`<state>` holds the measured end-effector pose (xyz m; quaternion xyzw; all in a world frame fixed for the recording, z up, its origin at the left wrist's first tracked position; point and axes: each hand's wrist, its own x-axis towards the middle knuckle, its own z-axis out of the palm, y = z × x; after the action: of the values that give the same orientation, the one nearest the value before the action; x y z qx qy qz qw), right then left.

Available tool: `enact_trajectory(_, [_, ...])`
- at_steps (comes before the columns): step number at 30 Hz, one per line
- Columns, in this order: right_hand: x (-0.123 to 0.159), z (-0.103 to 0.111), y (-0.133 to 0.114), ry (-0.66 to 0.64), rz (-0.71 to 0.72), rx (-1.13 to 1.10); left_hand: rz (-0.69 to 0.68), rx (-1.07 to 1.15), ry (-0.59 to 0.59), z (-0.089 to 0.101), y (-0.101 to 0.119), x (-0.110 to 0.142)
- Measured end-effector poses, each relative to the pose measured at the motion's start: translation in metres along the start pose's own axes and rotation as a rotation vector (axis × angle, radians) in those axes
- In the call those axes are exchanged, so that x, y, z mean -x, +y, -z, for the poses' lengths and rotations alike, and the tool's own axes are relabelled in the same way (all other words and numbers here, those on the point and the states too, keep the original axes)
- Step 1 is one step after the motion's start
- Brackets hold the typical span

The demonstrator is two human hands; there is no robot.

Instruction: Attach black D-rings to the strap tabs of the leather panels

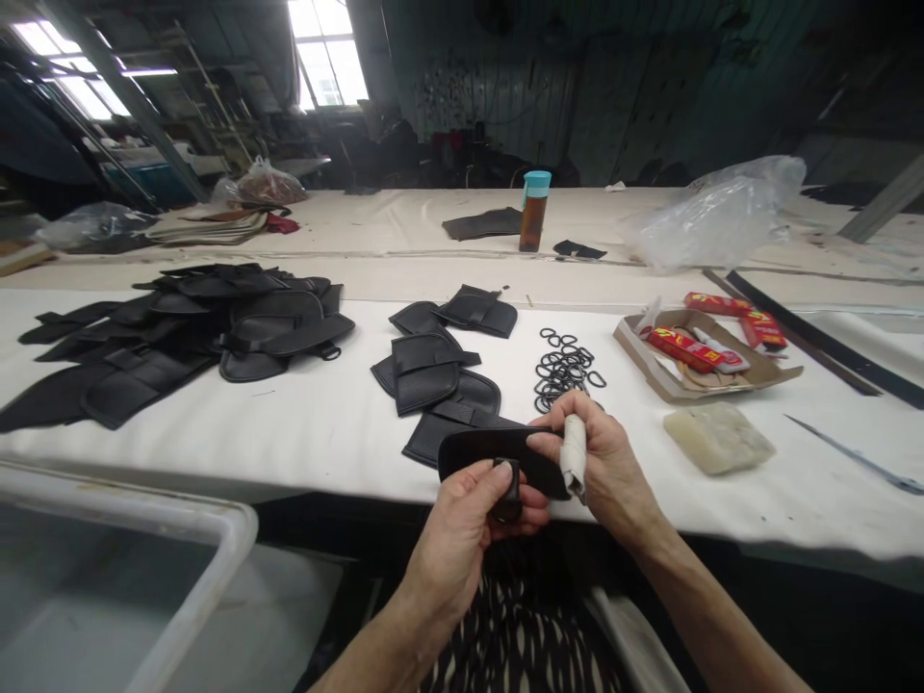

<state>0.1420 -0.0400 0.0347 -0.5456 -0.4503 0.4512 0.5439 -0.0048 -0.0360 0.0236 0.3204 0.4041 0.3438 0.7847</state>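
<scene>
Between my two hands is a black leather piece [476,449] with rounded corners, held up at the table's front edge. My left hand [462,525] is closed on it, the thumb pressing a short black strap loop [509,493] against the fingers. At the piece's right end my right hand [606,462] pinches it; one of that hand's fingers wears a pale wrapping [574,450]. Just beyond my right hand lies a heap of black D-rings [567,368]. Several stitched black leather pieces [425,371] overlap to the left of the rings. Whether a ring is in the strap loop is hidden.
A large pile of black leather pieces [180,327] covers the left side. To the right are a cardboard box [650,383] with red-and-yellow packets, a waxy block [718,438] and a pointed metal tool [852,452]. A bottle [532,217] stands behind. A white bin [144,496] is front left.
</scene>
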Motion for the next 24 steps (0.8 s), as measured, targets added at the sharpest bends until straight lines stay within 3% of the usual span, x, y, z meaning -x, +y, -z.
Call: enact_trajectory(24, [-0.0014, -0.0003, -0.0018, -0.052, 0.004, 0.027, -0.075, -0.045, 0.089, 0.0020, -0.0061, -0.0004])
